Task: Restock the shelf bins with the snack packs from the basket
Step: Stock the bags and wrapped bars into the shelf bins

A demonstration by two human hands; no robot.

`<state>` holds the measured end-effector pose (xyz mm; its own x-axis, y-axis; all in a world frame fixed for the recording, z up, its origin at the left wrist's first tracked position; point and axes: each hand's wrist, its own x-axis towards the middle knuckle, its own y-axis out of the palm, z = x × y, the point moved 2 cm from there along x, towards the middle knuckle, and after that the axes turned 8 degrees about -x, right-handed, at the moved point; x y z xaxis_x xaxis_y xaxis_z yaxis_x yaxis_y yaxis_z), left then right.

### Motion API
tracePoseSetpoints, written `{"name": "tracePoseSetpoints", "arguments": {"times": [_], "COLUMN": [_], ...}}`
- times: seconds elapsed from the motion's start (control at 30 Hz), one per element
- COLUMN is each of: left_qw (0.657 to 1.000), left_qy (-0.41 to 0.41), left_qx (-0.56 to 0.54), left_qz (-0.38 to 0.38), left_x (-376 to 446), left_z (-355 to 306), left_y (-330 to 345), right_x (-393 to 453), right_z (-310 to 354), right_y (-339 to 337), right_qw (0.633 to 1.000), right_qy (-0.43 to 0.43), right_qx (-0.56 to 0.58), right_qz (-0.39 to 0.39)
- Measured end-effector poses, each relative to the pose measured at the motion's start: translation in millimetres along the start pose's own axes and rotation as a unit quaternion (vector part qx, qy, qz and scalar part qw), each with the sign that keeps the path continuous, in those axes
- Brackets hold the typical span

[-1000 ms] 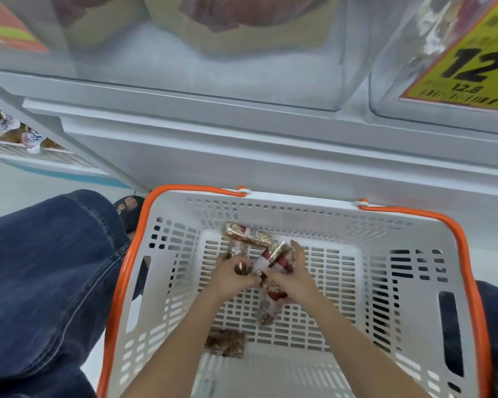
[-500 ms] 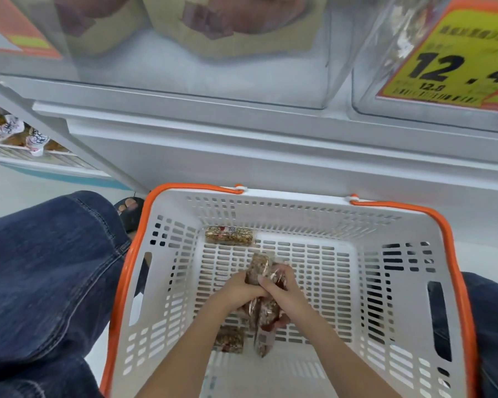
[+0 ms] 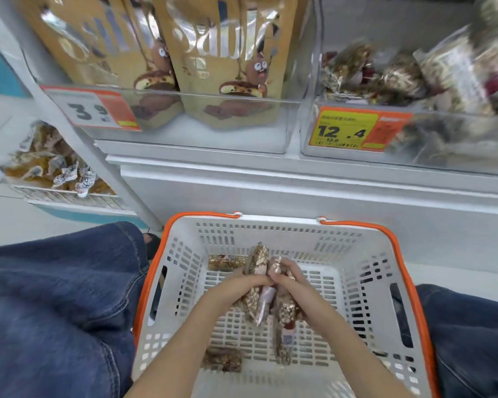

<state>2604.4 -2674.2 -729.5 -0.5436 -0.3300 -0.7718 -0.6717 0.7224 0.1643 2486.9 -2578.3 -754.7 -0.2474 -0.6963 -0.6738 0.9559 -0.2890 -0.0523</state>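
Observation:
A white basket [image 3: 368,285] with an orange rim stands on the floor between my knees. Over its middle, my left hand [image 3: 236,291] and my right hand [image 3: 292,285] together grip a bundle of clear-wrapped nut snack packs [image 3: 259,282], raised off the basket floor. One loose pack [image 3: 227,261] lies against the far wall of the basket. Another pack [image 3: 223,359] lies on the near part of its floor. Up on the shelf at the right, a clear bin [image 3: 414,150] holds similar packs behind a yellow 12.4 price tag [image 3: 347,130].
The clear bin [image 3: 213,139] at the upper left holds tan standing pouches behind a 3.9 tag [image 3: 92,110]. A low wire tray [image 3: 66,196] of wrapped sweets sits at the far left. My denim-clad knees [image 3: 55,305] flank the basket. A white shelf base [image 3: 299,196] rises behind it.
Both hands have lifted the gathered bundle of packs higher in the basket. My view has tilted up, bringing the shelf bins and their contents into sight.

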Motion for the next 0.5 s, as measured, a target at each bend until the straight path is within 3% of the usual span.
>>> {"name": "tracePoseSetpoints", "arguments": {"times": [0.23,0.5], "left_qw": [0.994,0.96], "left_qy": [0.105,0.275], "left_qx": [0.001,0.007], "left_qz": [-0.043,-0.058], "left_x": [-48,-104], "left_z": [-46,-149], "left_y": [22,70], "right_x": [-61,-135], "right_z": [54,153], "right_y": [-32,-83], "right_qw": [0.992,0.947], "right_qy": [-0.122,-0.282], "right_qx": [-0.009,0.003], "right_qz": [-0.012,-0.152]}}
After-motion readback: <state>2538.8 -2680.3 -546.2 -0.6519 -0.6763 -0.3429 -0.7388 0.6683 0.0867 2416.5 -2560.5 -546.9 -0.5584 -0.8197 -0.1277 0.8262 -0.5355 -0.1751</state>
